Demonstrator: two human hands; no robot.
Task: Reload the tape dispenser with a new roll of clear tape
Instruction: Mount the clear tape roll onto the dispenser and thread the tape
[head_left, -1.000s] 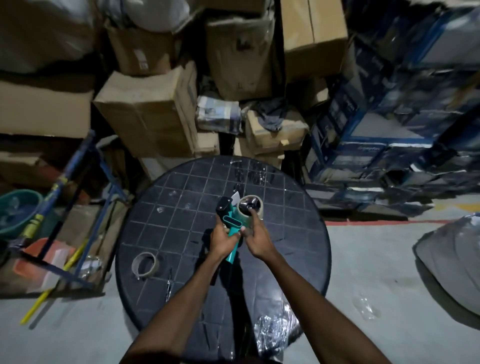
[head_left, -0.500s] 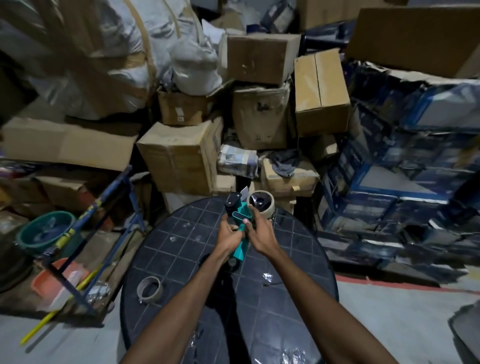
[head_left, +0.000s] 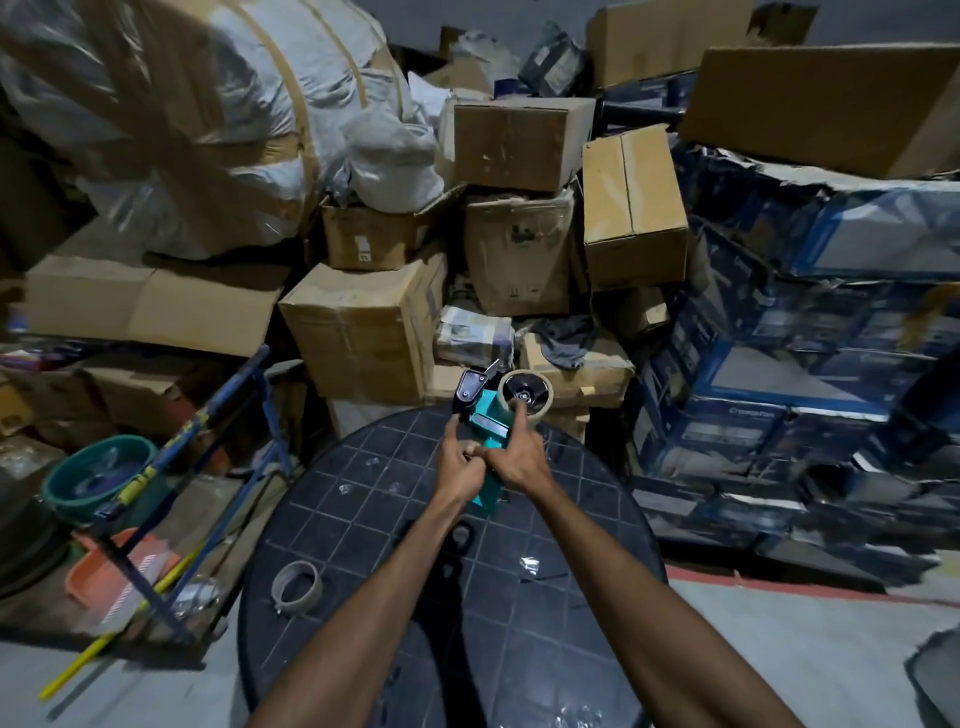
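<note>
Nearest, an empty tape core (head_left: 296, 581) lies on the dark round table (head_left: 363, 519), well below and left of the fingers. Above the table, the left hand (head_left: 464, 470) and right hand (head_left: 519, 462) clasp the teal tape dispenser (head_left: 485, 441) by its handle, index fingers extended. The right fingertip touches the tape roll (head_left: 525, 393) mounted on it. Cardboard boxes (head_left: 366, 332) are stacked beyond.

1 head view is given, aimed forward and down over the table (head_left: 332, 525), close to both forearms, boxes (head_left: 363, 332) beyond.
</note>
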